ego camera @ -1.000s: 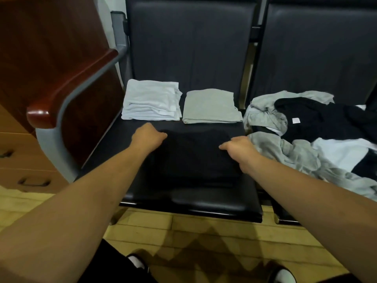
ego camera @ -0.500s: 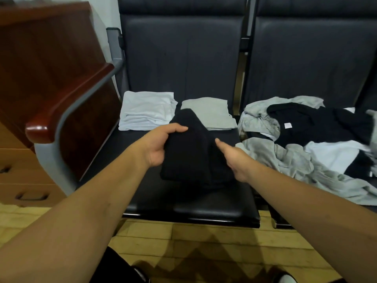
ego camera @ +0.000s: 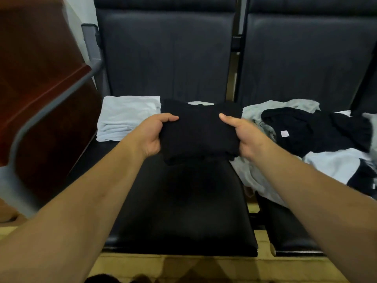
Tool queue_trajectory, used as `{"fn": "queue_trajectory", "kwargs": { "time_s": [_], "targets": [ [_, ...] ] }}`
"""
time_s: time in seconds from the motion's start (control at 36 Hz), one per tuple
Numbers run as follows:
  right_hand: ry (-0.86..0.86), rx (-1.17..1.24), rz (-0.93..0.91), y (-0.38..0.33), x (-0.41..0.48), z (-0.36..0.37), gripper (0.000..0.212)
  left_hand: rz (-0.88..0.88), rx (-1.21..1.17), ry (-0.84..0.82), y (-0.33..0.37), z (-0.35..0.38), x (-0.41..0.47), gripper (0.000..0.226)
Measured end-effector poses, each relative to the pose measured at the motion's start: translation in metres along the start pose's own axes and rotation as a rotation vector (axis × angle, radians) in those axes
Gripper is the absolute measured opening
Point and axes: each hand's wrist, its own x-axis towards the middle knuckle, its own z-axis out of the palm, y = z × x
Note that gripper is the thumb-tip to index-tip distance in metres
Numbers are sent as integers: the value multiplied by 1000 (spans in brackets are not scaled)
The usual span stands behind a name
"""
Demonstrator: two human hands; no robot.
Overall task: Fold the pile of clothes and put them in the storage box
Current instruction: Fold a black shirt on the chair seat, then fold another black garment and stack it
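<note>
A folded black garment is held up above the black seat. My left hand grips its left edge, thumb on top. Its right edge is gripped by my right hand, thumb on top too. Behind it lies a folded white garment at the seat's back left. A folded grey garment is almost wholly hidden by the black one. The unfolded pile of grey, black and white clothes covers the seat to the right. No storage box is in view.
A wooden armrest on a grey metal frame rises at the left. Dark seat backs stand behind. Wooden floor shows below the seat's front edge.
The black garment lay flat on the seat with both hands on it. It has been folded narrower, picked up by both hands and carried toward the folded stacks at the back.
</note>
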Motion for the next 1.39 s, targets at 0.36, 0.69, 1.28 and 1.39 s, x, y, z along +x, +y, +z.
{"fn": "queue_trajectory", "kwargs": {
  "time_s": [0.36, 0.69, 1.28, 1.39],
  "targets": [
    [209, -302, -145, -35, 141, -1, 18, 284, 297, 343, 40, -9, 141, 66],
    [395, -867, -266, 7, 158, -27, 47, 463, 1243, 472, -9, -21, 165, 50],
    [575, -1411, -236, -51, -48, -193, 31, 449, 1200, -123, -65, 162, 52, 12],
    [537, -1426, -118, -46, -54, -220, 41, 468, 1206, -112, -93, 206, 56, 11]
  ]
}}
